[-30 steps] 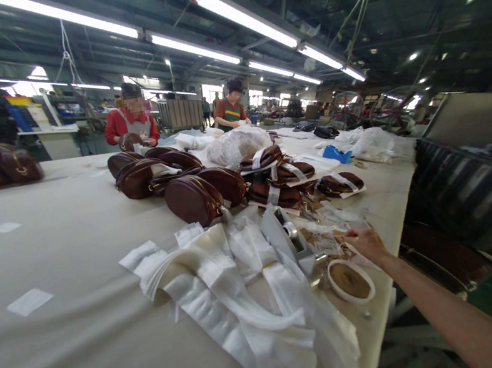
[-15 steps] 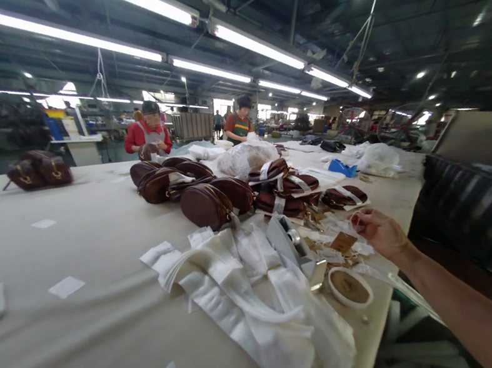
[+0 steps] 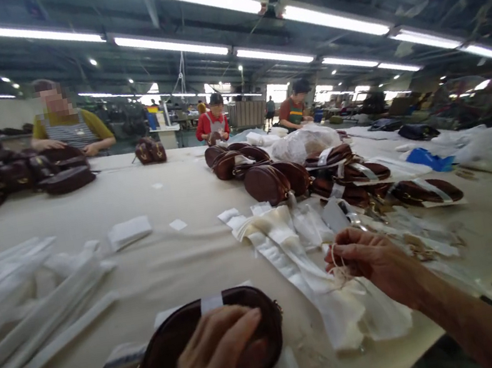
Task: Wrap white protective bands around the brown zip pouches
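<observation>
A dark brown leather purse (image 3: pixel 180 348) with a white paper band across its top lies at the near table edge. My left hand (image 3: pixel 215 364) rests flat on it, fingers stretched over its top. My right hand (image 3: pixel 367 261) hovers just right of the purse, above a heap of white paper strips (image 3: pixel 295 245). Its fingers are pinched on a thin pale string or tag cord (image 3: pixel 335 257).
Several more brown purses (image 3: pixel 274 180) lie in rows mid-table, some banded in white. White strips (image 3: pixel 22 293) are piled at left. Clear plastic bags (image 3: pixel 305 140) and small tags lie at right. A person in yellow (image 3: pixel 66 123) and two others work across the cream table (image 3: pixel 179 265).
The view has swung left and down. My right hand drew back from the small parts near the table's right edge toward me, now pinching a cord. My left hand and purse came into view.
</observation>
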Tool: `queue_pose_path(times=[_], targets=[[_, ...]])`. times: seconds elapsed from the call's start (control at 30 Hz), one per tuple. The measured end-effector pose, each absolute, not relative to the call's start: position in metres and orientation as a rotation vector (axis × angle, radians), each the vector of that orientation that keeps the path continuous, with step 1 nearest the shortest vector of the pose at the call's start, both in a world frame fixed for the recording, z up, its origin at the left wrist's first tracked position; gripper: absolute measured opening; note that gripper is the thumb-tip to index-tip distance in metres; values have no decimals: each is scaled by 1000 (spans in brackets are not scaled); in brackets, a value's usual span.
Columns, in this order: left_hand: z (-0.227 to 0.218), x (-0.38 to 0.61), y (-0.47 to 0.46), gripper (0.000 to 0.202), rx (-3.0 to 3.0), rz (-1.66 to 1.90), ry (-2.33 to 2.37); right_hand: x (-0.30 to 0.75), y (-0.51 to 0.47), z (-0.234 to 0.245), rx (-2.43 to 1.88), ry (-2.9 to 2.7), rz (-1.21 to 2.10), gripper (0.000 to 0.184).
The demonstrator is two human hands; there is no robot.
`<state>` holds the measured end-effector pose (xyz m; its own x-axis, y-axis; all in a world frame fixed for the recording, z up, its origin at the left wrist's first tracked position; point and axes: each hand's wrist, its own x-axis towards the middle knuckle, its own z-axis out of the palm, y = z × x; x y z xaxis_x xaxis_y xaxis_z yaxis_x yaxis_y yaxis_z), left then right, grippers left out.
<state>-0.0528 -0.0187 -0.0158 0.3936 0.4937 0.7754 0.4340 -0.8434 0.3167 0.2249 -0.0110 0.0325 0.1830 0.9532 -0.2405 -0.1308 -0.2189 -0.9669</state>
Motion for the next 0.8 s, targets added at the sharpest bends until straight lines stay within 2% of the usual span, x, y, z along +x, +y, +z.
queue_pose_path(times=[0.13,0.27,0.37,0.43,0.63,0.73,0.8], targets=[[-10,-15,-16,24,2660,1451,751,172,-14,24,-1354,-927,1450,35],[-30,-3,-8,27,2811,1560,772,144,-18,14,-1283,-946,1555,34],[-49,-10,-2,21,2783,1760,764,137,-16,5,-1264,-992,1597,31],[-53,-19,-2,17,2723,1645,748,134,-14,-1,-1254,-1030,1618,30],[-38,-41,-8,11,2147,1415,669,123,-13,-29,-1168,-1065,1679,43],[-28,-45,-9,20,1612,1293,697,117,-18,-46,-1016,-1093,1770,50],[-22,-46,-12,29,1277,1154,716,112,-23,-53,-914,-1095,1807,48]])
